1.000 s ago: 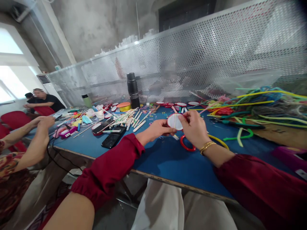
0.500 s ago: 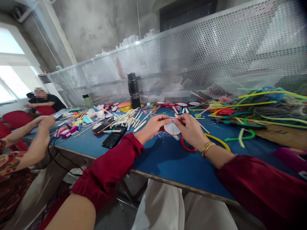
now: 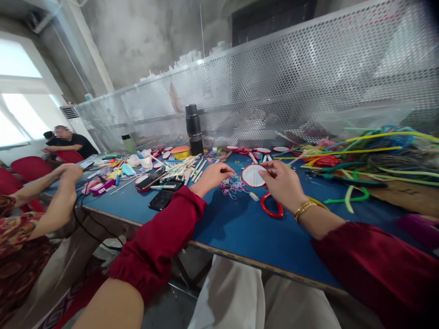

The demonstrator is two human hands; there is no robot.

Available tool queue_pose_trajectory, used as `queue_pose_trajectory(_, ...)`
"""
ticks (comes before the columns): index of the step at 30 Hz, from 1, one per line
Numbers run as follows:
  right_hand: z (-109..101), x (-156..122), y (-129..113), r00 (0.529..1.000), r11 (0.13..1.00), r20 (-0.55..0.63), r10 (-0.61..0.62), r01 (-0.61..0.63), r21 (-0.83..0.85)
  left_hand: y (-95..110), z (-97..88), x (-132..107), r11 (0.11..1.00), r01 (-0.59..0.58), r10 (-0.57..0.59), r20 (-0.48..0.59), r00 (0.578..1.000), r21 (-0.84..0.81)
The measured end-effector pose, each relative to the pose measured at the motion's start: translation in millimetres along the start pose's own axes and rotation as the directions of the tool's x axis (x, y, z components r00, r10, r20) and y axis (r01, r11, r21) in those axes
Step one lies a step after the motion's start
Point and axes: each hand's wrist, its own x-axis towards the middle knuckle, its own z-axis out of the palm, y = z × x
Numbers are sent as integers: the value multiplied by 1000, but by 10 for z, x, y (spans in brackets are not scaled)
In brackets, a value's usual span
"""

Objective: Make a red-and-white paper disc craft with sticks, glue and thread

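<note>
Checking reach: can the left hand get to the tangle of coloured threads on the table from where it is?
Probably yes. The left hand hovers just left of the coloured threads, with only bare blue table between. The right hand holds the red-rimmed disc off to the side, clear of that path.

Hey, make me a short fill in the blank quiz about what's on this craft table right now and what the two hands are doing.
1. The right hand holds a round white disc with a ____ rim.
2. The tall flask standing by the perforated screen is ____ in colour.
3. The left hand reaches toward a tangle of ____ on the blue table.
4. The red ring lies just below the ____ hand.

Missing words: red; black; thread; right
</note>
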Motion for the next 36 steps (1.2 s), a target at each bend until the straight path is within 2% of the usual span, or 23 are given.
queue_pose_trajectory(2, 8, -3, 16, 1000, 999, 13, -22, 22, -42, -75, -18, 12, 993, -9, 0, 79, 997, 117)
queue_pose_trajectory(4, 13, -3, 23, 999, 996, 9, -40, 40, -78, -105, -31, 8, 985, -24, 4, 115, 993, 172)
queue_pose_trajectory(10, 25, 3, 40, 997, 991, 8, -79, 79, -104, -111, 1, 6, 989, -27, 4, 157, 988, 146)
queue_pose_trajectory(15, 28, 10, 65, 996, 986, 0, -85, 84, -145, -122, 47, 18, 980, -82, 41, 224, 974, 179)
queue_pose_trajectory(17, 22, 11, 64, 996, 986, 5, -88, 87, -141, -123, 37, 16, 972, -83, 36, 211, 977, 219)
queue_pose_trajectory(23, -9, 19, 27, 998, 989, -18, -62, 59, -137, -180, -48, 28, 966, -37, 15, 86, 996, 256)
queue_pose_trajectory(27, -13, 24, 35, 998, 985, -33, -50, 44, -168, -231, -38, 44, 977, -42, 21, 97, 995, 210)
queue_pose_trajectory(30, -14, 28, 65, 999, 986, -25, -43, 39, -160, -228, -6, 49, 979, -84, 67, 99, 993, 187)
queue_pose_trajectory(33, -27, 41, 92, 997, 982, -50, -52, 42, -182, -197, 16, 48, 964, -132, 110, 104, 988, 233)
queue_pose_trajectory(36, -43, 57, 110, 996, 979, -73, -53, 37, -202, -178, 21, 52, 955, -133, 102, 127, 987, 265)
